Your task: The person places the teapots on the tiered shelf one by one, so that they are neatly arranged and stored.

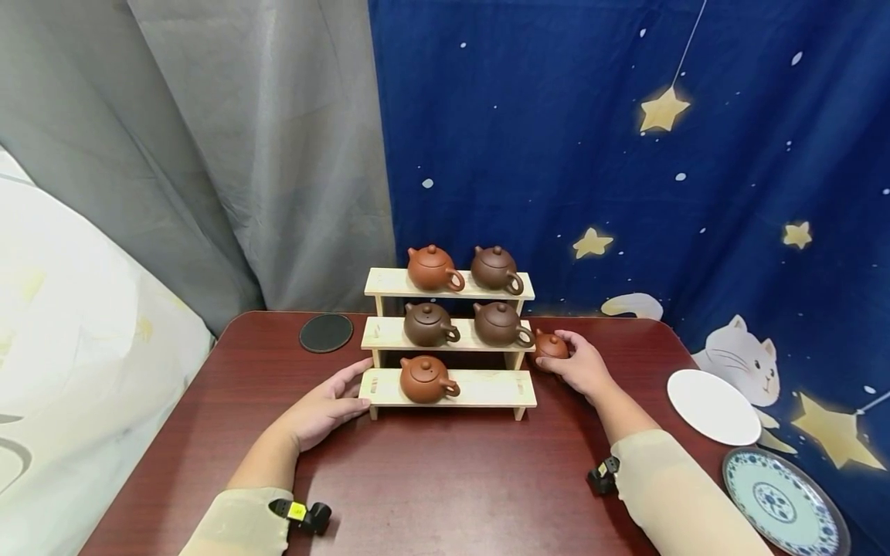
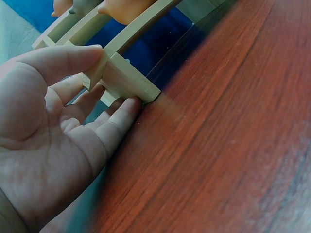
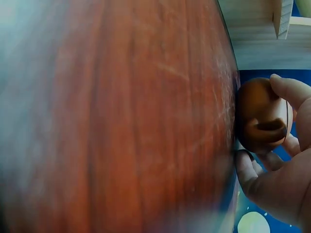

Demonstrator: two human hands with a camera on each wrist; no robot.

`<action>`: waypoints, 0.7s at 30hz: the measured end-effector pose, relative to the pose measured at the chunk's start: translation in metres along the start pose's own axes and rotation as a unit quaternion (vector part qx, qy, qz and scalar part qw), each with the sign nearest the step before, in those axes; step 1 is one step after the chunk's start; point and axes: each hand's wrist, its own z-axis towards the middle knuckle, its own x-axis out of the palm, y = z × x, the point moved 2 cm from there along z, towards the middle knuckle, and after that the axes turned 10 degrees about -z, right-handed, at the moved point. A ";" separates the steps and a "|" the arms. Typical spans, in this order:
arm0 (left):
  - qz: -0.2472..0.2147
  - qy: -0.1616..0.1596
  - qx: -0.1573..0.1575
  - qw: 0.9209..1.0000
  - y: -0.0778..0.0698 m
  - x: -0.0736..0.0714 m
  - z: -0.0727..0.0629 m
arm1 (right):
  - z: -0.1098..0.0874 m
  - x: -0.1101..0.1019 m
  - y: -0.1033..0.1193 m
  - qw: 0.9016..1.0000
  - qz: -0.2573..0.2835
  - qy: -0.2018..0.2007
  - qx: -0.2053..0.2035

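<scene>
A three-tier wooden display rack (image 1: 480,386) stands at mid-table. My left hand (image 1: 323,409) grips the left end of its lowest step, thumb against the shelf edge and fingers around the leg in the left wrist view. To the right of the rack, my right hand (image 1: 582,366) holds a small reddish-brown clay teapot (image 1: 549,351) by its body, low at the tabletop; its handle (image 3: 265,126) shows in the right wrist view. A reddish-brown teapot (image 1: 426,380) sits on the bottom step. Two dark brown teapots (image 1: 427,325) occupy the middle step.
On the top step are an orange-brown teapot (image 1: 429,269) and a dark brown teapot (image 1: 494,269). A round black coaster (image 1: 326,333) lies at the back left of the dark red table (image 1: 445,479). A white plate (image 1: 712,407) and a blue-patterned plate (image 1: 782,498) are at the right.
</scene>
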 end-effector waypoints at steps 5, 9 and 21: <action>-0.001 0.005 0.004 1.000 -0.001 0.001 0.000 | 0.000 0.001 0.000 0.999 -0.030 -0.015 0.007; 0.001 0.004 0.002 1.000 -0.001 0.001 0.000 | -0.001 0.002 0.000 0.999 -0.036 -0.019 0.008; -0.002 -0.003 -0.005 1.000 0.001 -0.001 0.001 | -0.028 -0.020 0.006 0.999 -0.040 -0.030 -0.015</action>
